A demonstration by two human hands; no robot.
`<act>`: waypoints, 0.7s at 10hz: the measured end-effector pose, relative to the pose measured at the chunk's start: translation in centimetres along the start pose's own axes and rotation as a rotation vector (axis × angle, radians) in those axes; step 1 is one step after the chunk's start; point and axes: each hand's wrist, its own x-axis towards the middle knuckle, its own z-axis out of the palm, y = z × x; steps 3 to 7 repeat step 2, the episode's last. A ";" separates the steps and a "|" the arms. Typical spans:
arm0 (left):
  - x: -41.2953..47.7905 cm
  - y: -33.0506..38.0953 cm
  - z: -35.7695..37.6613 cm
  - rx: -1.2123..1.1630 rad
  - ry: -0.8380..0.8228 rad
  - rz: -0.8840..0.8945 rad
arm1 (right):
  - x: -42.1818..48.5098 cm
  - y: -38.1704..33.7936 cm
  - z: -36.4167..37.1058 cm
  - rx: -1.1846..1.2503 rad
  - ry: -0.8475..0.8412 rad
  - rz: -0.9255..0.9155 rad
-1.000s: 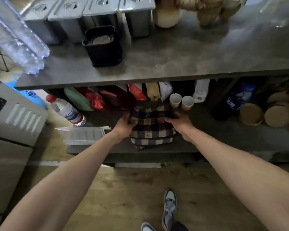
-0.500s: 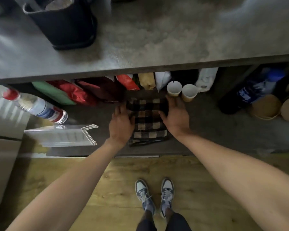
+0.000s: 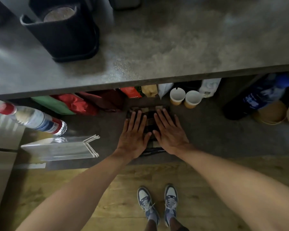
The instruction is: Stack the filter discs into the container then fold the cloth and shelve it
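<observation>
Since half a second ago both hands have moved from the sides of the cloth (image 3: 148, 123) onto its top. The left hand (image 3: 133, 139) and the right hand (image 3: 169, 135) lie flat, palms down, side by side. The fingers are stretched and the grip closes on nothing; it only presses. The folded checked cloth lies on the lower shelf (image 3: 207, 139), under the worktop (image 3: 173, 47), mostly covered by the hands. On the worktop stands the black container (image 3: 65, 35) with a filter disc (image 3: 59, 14) visible inside, so I judge only the shelving remains.

To finish well, press evenly and lift both palms straight up, so the folds do not open. The near edge of the cloth is close to the shelf front. The two paper cups (image 3: 184, 98) stand just behind the fingertips, so do not push deeper. There is free shelf to the right.
</observation>
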 end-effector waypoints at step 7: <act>-3.7 0.4 -6.8 -0.134 -0.003 0.022 | -2.4 -0.6 -6.9 0.203 -0.012 -0.043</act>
